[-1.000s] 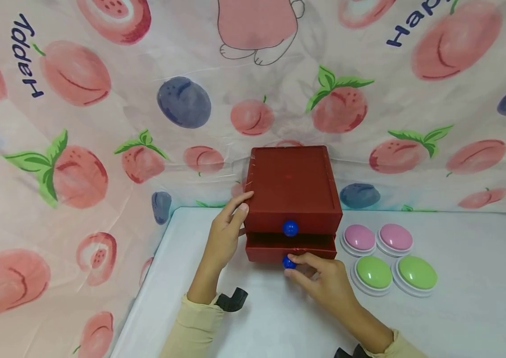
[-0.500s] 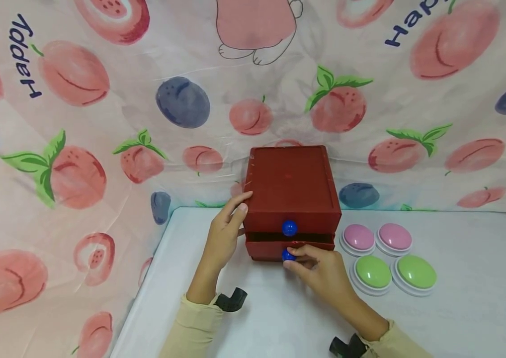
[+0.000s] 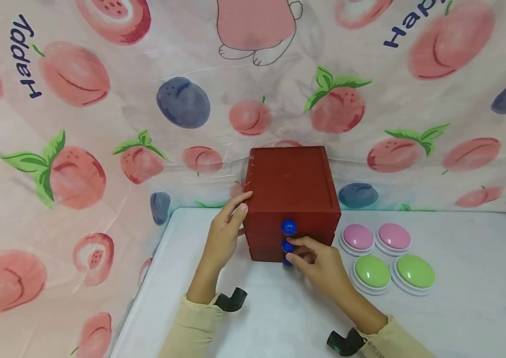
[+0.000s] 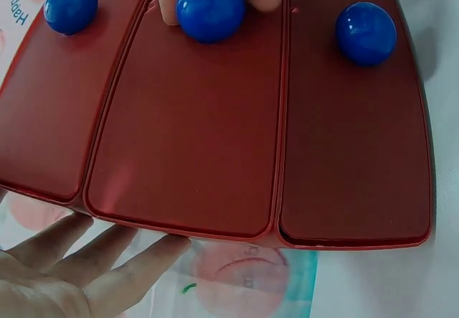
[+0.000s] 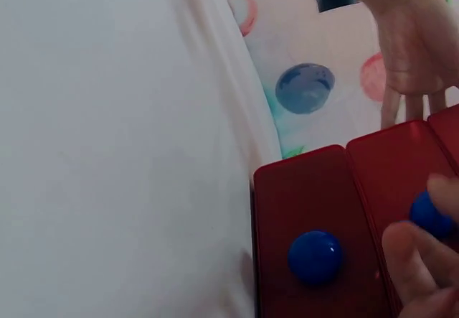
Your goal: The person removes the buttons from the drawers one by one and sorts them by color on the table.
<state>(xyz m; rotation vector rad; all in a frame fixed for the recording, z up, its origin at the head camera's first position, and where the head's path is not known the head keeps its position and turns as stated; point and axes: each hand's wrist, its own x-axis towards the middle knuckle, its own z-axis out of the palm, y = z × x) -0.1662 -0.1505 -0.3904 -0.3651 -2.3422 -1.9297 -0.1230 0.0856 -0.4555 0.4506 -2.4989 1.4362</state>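
Near the back edge of the table point(image 3: 262, 323) stands a red cabinet point(image 3: 289, 181) with three drawers, each fitted with a round blue knob. Head and left wrist views show all three fronts lying about flush, so the step in hand looks to be closing the middle drawer point(image 4: 190, 131), probably at its very end.

The right hand point(image 3: 326, 271) pinches the middle knob point(image 4: 210, 16) with thumb and fingers, the thumb sitting just above the bottom knob point(image 4: 366, 34). The left hand point(image 3: 223, 238) lies along the cabinet's left side, its fingers extended and touching the wall rather than grasping it, which seems meant to steady it.

If the drawer is fully home, the next move most likely calls for loosening that pinch and drawing the fingers straight off, without tugging the drawer back out; the left hand should probably keep its light support until then. To the cabinet's right, well clear of the left hand, sit two pink buttons point(image 3: 393, 236) and two green buttons point(image 3: 415, 271), untouched.
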